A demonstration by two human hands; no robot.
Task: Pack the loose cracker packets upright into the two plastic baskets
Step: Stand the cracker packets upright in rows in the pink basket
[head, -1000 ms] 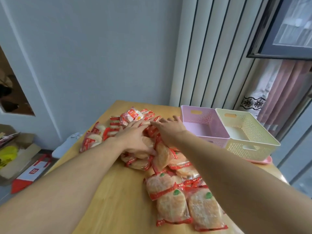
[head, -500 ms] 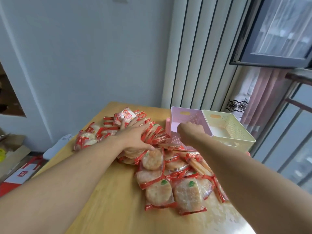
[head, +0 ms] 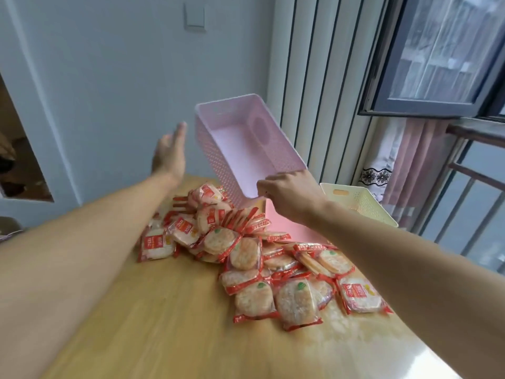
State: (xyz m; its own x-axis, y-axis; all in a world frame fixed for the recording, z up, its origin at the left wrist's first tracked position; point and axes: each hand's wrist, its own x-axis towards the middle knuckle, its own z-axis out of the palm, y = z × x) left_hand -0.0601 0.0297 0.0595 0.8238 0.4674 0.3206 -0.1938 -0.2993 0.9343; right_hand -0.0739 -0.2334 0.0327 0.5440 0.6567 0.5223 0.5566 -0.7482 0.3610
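Right hand (head: pixel 291 196) grips the perforated pink plastic basket (head: pixel 218 157) by its rim, tilted. Left hand (head: pixel 170 154) hangs open, flat-fingered. Glossy red-edged cracker packets (head: pixel 246 253) heap on the wooden table (head: pixel 164 324).

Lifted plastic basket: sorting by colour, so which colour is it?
Pink, clearest in the head view.

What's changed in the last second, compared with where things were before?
The right hand left the packets, gripped the pink basket by its near rim and lifted it, tilted. The left hand rose off the pile, open. Cream basket and cracker packets stayed put.
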